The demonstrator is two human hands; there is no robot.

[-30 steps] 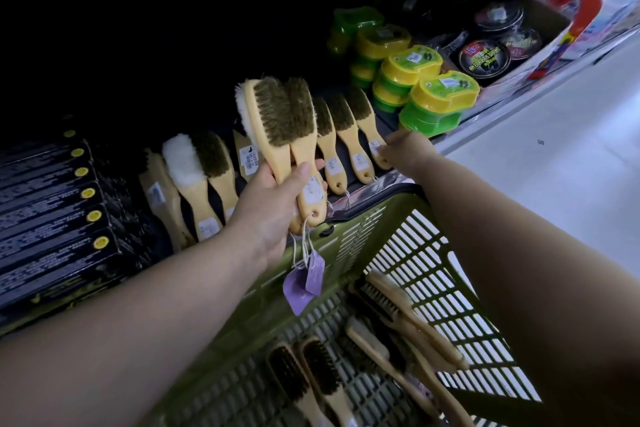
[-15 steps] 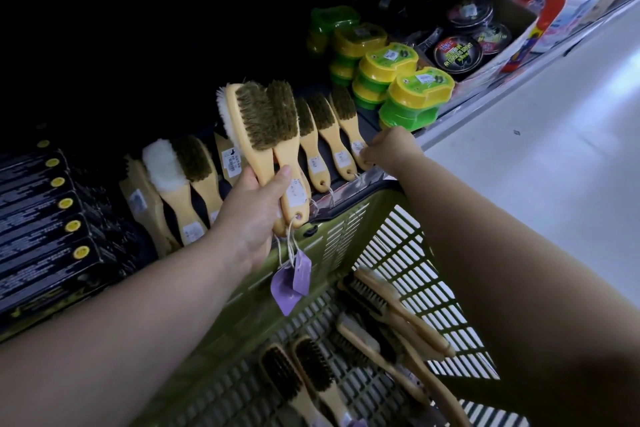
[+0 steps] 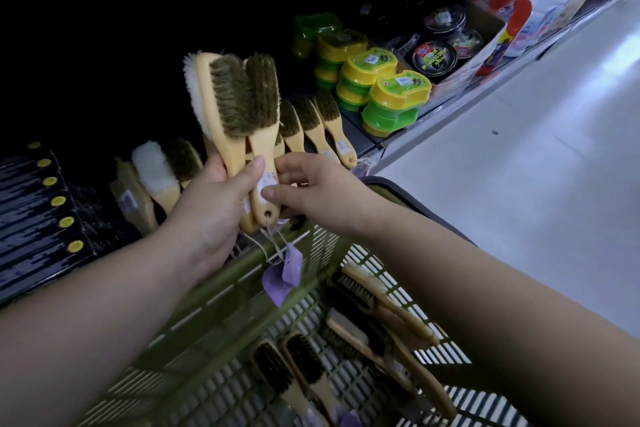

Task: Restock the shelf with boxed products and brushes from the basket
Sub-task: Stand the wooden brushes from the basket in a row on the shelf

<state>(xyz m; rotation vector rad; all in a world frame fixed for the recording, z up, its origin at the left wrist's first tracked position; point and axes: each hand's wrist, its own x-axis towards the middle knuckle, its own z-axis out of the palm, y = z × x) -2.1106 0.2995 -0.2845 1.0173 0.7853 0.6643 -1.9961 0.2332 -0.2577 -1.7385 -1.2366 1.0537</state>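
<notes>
Above the rim of the basket (image 3: 221,274), held by the handles in the left hand (image 3: 207,215): bundle of brushes (image 3: 228,104), three heads counted, long axis 6 to 12 o'clock, bristles at 12. At 3 o'clock of that grip, pinching the handle of the front brush (image 3: 263,94): right hand (image 3: 318,198), nearer for drawing it off toward the three shelved brushes (image 3: 311,121) at 1 o'clock on the shelf (image 3: 446,106). Left in the basket: at least five loose brushes (image 3: 381,302).
</notes>
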